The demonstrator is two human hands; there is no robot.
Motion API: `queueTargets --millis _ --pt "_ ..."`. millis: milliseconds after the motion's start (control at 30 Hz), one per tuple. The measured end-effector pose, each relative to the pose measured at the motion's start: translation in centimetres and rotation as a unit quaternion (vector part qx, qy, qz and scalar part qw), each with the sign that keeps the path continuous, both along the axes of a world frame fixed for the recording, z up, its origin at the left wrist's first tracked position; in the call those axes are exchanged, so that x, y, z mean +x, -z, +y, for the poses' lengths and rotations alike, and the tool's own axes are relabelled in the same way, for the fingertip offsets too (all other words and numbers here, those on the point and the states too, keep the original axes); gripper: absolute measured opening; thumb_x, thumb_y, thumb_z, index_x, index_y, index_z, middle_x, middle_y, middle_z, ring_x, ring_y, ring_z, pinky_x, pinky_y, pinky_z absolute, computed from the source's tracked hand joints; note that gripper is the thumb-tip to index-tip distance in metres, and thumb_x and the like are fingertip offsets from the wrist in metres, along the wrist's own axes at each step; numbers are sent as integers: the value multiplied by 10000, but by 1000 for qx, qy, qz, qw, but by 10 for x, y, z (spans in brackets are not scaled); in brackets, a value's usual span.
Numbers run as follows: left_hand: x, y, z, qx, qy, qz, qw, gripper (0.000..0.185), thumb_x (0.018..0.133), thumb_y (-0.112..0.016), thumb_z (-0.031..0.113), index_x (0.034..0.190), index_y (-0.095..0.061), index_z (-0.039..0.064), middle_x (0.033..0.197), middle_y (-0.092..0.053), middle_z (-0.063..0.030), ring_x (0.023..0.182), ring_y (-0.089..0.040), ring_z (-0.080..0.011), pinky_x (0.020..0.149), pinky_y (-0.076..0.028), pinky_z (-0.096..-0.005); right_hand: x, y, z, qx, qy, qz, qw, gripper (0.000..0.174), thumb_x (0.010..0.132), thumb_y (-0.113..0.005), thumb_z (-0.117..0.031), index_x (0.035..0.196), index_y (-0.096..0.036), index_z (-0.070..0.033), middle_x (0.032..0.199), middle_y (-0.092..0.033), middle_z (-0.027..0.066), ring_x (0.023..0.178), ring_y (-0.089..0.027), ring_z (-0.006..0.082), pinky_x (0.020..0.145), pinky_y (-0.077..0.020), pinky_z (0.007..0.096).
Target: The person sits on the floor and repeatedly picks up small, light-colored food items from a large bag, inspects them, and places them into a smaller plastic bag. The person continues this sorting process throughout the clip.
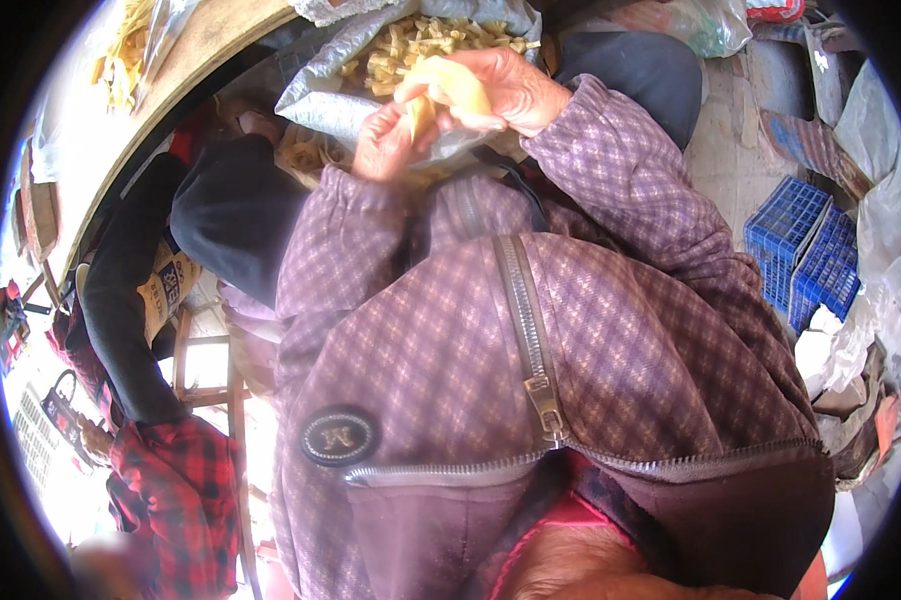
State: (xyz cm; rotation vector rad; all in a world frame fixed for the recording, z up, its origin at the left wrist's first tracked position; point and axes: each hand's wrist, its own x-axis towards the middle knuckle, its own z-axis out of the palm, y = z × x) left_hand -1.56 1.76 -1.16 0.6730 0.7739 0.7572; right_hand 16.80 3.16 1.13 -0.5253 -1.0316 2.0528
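Note:
My right hand (525,90) holds a pale yellow, soft-looking strip (454,81), folded over in a loop. Pinched in the fingers of my left hand (386,142) is a narrow end of yellow material (420,116), close against the loop; whether it is the same piece I cannot tell. Both hands are close together over an open woven plastic sack (330,112). Many small pale yellow bundles or knotted pieces (413,52) fill the sack behind the hands. More pale folded pieces (304,154) lie to the left, below the sack's edge.
A pale tabletop (195,52) curves along the upper left, with yellow strips (124,60) on it. At left sits another person in a red and black checked garment (176,487). Blue plastic crates (788,232) and clear plastic sheeting (885,187) are at right.

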Motion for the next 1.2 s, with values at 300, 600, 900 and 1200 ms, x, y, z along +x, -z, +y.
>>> queueTargets --millis 300,600,900,1200 --pt "1 13 -6 -27 173 -151 973 552 769 -588 513 965 -523 1 570 -415 22 497 -392 -86 475 -337 -240 -7 -24 -6 225 55 -445 865 376 753 -647 -357 998 -622 -73 776 -630 115 693 -615 285 626 -457 337" --pt "25 6 -3 -87 -163 -44 982 134 853 -567 184 852 -556 51 606 -466 22 464 -358 -50 446 -305 -198 -18 -16 -5 379 290 -527 703 159 703 -661 -132 840 -609 -71 830 -581 65 792 -570 254 654 -456 330" --pt "24 -5 1 120 -165 139 969 274 909 -497 279 894 -623 37 632 -521 38 539 -405 -29 511 -330 -203 -13 23 -4 78 198 -374 903 151 746 -657 -179 806 -643 -41 603 -588 49 529 -517 94 496 -392 249" --pt "14 0 9 121 -49 250 959 422 869 -512 413 864 -614 4 680 -567 -42 568 -488 -96 528 -388 -223 -9 -9 -5 201 192 -548 789 130 693 -662 -195 771 -636 -94 647 -589 119 590 -581 270 543 -431 345"
